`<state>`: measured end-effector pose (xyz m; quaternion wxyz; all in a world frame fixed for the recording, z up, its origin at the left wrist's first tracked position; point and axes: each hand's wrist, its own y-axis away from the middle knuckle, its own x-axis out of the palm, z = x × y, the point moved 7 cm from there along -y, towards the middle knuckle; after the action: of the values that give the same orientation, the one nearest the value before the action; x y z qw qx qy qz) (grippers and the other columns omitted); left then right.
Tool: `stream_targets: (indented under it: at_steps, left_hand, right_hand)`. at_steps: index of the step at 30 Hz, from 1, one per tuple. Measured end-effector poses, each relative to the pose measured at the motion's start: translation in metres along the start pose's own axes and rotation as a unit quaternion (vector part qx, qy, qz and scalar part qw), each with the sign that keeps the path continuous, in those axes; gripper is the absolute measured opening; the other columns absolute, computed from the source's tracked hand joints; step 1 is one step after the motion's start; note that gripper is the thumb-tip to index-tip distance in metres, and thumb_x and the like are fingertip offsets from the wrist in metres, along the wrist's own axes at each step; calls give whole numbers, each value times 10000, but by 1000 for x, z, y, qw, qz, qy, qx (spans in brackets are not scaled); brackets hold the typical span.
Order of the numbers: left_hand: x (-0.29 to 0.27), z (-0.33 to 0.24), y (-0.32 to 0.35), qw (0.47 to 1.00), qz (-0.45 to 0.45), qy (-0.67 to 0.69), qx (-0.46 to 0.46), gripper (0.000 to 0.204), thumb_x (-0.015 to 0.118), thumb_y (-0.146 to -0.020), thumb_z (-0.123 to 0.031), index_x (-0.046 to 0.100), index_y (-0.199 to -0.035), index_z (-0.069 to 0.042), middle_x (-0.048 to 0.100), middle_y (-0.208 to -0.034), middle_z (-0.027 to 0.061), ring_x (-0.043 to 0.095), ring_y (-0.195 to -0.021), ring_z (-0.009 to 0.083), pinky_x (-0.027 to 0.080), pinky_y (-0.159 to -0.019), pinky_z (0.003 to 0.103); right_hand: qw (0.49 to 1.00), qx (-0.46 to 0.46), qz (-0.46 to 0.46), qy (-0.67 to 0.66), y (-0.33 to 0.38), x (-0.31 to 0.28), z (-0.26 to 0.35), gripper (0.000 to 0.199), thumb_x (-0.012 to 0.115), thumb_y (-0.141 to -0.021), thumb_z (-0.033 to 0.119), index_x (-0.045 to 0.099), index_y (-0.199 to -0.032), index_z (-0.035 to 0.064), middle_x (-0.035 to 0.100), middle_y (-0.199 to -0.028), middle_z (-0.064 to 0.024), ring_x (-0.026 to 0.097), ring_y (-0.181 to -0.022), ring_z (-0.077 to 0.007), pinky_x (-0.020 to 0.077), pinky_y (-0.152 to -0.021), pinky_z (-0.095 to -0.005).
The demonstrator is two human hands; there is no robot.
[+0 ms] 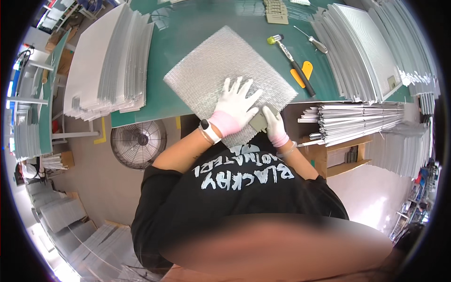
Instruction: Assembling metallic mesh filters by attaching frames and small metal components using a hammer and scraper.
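Observation:
A square silver mesh sheet [202,66] lies cornerwise on the green worktable [162,91], its near corner hanging over the front edge toward my body. My left hand [238,101], in a white glove with a pink cuff, rests flat on the mesh with fingers spread. Gloved the same way, my right hand [274,126] grips a flat grey-green piece [258,123] at the near right edge of the sheet. The fingers and thumb cover part of that piece, and whether it touches the mesh I cannot tell.
Right of the mesh lie a mallet [292,61], a screwdriver [317,44] and an orange flat tool [307,69]. More grey-green pieces [276,13] sit at the far edge. Panel stacks stand left [101,56] and right [366,47]. A floor fan [139,141] and white strips [357,120] are below.

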<state>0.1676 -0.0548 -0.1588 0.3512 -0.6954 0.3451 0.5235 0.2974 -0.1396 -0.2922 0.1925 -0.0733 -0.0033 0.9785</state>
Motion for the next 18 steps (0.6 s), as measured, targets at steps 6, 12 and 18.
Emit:
stream_targets:
  at_steps: [6, 12, 18]
  left_hand:
    - [1, -8, 8, 999, 5, 27, 19, 539, 565, -885, -335, 478, -1386, -156, 390, -1443, 200, 317, -1361, 417, 169, -1131, 593]
    - [-2, -11, 8, 1000, 8, -1, -3, 543, 575, -873, -336, 484, -1380, -163, 398, -1433, 195, 313, -1358, 418, 165, -1133, 596]
    - [-9, 49, -25, 992, 24, 1, 122, 532, 578, -888, -377, 488, -1372, -176, 403, -1438, 178, 312, -1374, 379, 194, -1142, 559]
  right_hand:
    - [958, 175, -69, -216, 23, 13, 59, 99, 593, -951, 139, 632, -964, 48, 621, -851, 3, 593, -742, -71, 506, -675, -244]
    - [920, 180, -110, -331, 13, 28, 27, 235, 576, -971, 199, 641, -1113, 23, 646, -997, -9, 594, -898, -91, 493, -773, -255]
    - [893, 52, 356, 272, -17, 4, 87, 508, 677, -821, 444, 669, -1076, 5, 693, -979, -196, 673, -936, -301, 521, -842, -368]
